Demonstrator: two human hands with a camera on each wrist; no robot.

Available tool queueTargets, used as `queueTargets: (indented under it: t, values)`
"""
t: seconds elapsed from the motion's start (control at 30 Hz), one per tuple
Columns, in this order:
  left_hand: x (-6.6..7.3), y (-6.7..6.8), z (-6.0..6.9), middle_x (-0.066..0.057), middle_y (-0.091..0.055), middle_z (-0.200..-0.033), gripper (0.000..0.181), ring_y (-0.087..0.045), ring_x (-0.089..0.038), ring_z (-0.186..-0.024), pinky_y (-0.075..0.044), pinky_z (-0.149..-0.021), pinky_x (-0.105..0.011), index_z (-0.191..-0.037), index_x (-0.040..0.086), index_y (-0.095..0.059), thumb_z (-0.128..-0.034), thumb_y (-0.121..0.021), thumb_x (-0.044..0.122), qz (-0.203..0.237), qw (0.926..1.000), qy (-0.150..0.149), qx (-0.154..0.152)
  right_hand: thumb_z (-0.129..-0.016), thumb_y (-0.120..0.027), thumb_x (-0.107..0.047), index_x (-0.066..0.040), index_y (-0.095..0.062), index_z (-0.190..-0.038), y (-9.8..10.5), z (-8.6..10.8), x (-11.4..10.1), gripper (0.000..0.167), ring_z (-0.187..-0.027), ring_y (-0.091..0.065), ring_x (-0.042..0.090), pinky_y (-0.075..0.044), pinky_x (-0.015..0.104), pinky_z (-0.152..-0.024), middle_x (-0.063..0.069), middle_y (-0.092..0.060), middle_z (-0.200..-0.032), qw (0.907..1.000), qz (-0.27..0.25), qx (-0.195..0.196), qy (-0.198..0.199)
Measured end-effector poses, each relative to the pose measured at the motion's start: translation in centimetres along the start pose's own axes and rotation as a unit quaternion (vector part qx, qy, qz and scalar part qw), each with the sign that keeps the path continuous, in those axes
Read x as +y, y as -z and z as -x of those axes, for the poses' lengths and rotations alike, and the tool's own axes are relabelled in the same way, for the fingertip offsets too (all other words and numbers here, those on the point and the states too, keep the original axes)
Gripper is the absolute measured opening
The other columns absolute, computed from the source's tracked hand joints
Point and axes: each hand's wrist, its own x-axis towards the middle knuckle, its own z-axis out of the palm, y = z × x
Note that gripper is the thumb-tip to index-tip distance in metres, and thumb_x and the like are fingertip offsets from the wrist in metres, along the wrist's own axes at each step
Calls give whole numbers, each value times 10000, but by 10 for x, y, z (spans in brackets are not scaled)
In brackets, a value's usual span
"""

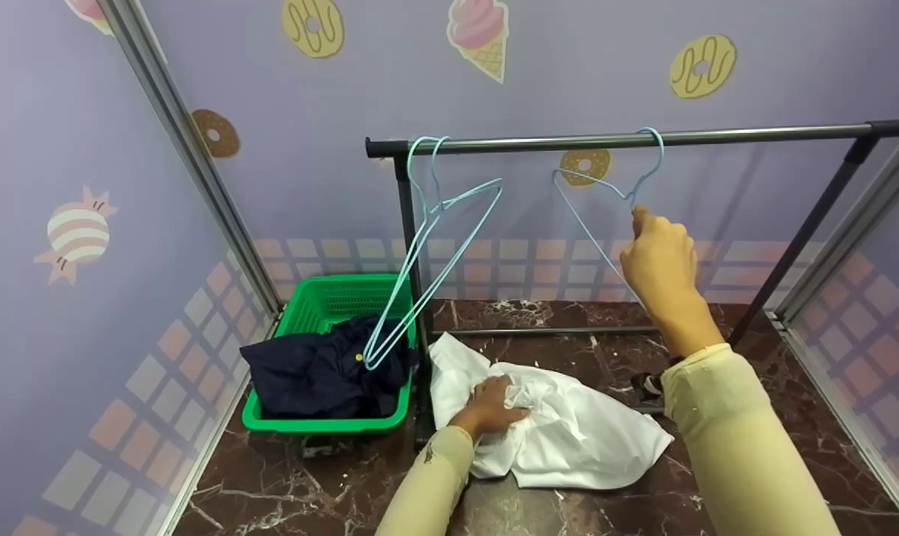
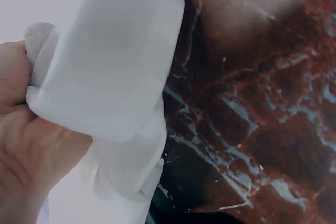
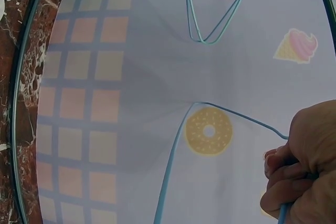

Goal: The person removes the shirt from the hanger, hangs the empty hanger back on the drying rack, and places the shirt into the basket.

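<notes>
My left hand grips a bunched part of a white cloth that lies spread over the floor; its kind of garment cannot be made out. In the left wrist view, folds of the cloth hide most of the fingers. Up at the right, my right hand grips a light blue wire hanger just below its hook, which loops over the rack's rail. The right wrist view shows the curled fingers of the right hand around the hanger's wire.
Two more light blue hangers hang at the left end of the metal rail. Below them, a green basket holds dark navy cloth. Patterned wall panels enclose the rack, above a dark marbled floor.
</notes>
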Motion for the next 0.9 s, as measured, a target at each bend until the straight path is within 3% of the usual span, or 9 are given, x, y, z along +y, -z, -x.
queueTargets:
  t: [0.13, 0.23, 0.33, 0.43, 0.53, 0.67, 0.7, 0.77, 0.9]
  values:
    - [6, 5, 9, -185, -686, -1271, 445, -632, -423, -1199, -491, -1028, -536, -1252, 60, -619, -928, -732, 345, 159, 9988, -212, 421, -1001, -460, -39, 4, -694, -1173, 0, 1, -3, 293, -1022, -665, 670, -509, 741, -776, 350, -737, -1162, 10000, 26, 9, 17]
    - [10, 15, 19, -170, -714, -1156, 299, -671, -368, -1087, -523, -953, -491, -1183, 62, -606, -970, -729, 233, 547, 9953, -334, 724, -1041, -465, -70, 3, -681, -1210, -2, 2, -5, 284, -1001, -673, 663, -517, 733, -761, 364, -731, -1151, 9999, 153, -39, -9]
    - [8, 29, 24, -112, -703, -989, 179, -653, -259, -951, -545, -859, -427, -1060, 74, -573, -971, -725, 103, 981, 9869, -583, 1140, -1018, -475, -50, 2, -651, -1267, -3, 4, -9, 309, -982, -676, 666, -528, 722, -757, 392, -717, -1138, 9992, 360, -148, 22]
    - [11, 50, 30, -90, -679, -927, 163, -607, -204, -905, -537, -824, -391, -999, 81, -564, -936, -672, -24, 1274, 9758, -715, 1624, -977, -483, -34, 12, -620, -1254, -2, 5, -11, 312, -960, -674, 674, -532, 722, -751, 415, -705, -1098, 9985, 491, -199, 134]
    - [13, 74, 39, -58, -655, -889, 252, -559, -174, -850, -488, -771, -328, -962, 104, -576, -838, -598, -114, 1547, 9639, -597, 2081, -1007, -506, -83, 26, -597, -1276, -1, 7, -9, 304, -944, -670, 682, -527, 734, -747, 424, -701, -1070, 9983, 492, -102, 292]
    - [18, 111, 63, -87, -663, -903, 326, -567, -190, -858, -476, -780, -313, -963, 74, -634, -765, -548, -171, 2070, 9443, -331, 2539, -1063, -546, -223, 10, -589, -1390, -1, 10, -5, 404, -941, -680, 664, -527, 732, -738, 399, -718, -1086, 9977, 542, 43, 393]
    - [17, 119, 69, -100, -668, -917, 324, -571, -194, -870, -478, -798, -311, -976, 61, -647, -772, -546, -171, 2233, 9391, -252, 2600, -1064, -557, -255, 6, -580, -1425, 0, 10, -4, 446, -963, -681, 651, -531, 729, -751, 386, -723, -1112, 9976, 583, 38, 380]
    - [13, 135, 81, -116, -689, -964, 330, -574, -193, -898, -481, -831, -311, -1030, 46, -670, -780, -561, -142, 2180, 9360, -47, 2762, -1062, -564, -311, 4, -563, -1469, 3, 11, -5, 515, -1046, -667, 620, -535, 724, -806, 365, -721, -1187, 9975, 627, -3, 318]
    - [0, 162, 104, -108, -664, -931, 166, -557, -175, -875, -474, -814, -281, -1013, 24, -669, -878, -609, -50, 2290, 9229, 252, 3084, -1062, -563, -365, 60, -473, -1533, 9, 14, -9, 641, -1273, -547, 568, -499, 699, -1009, 364, -622, -1387, 9973, 688, -90, 256]
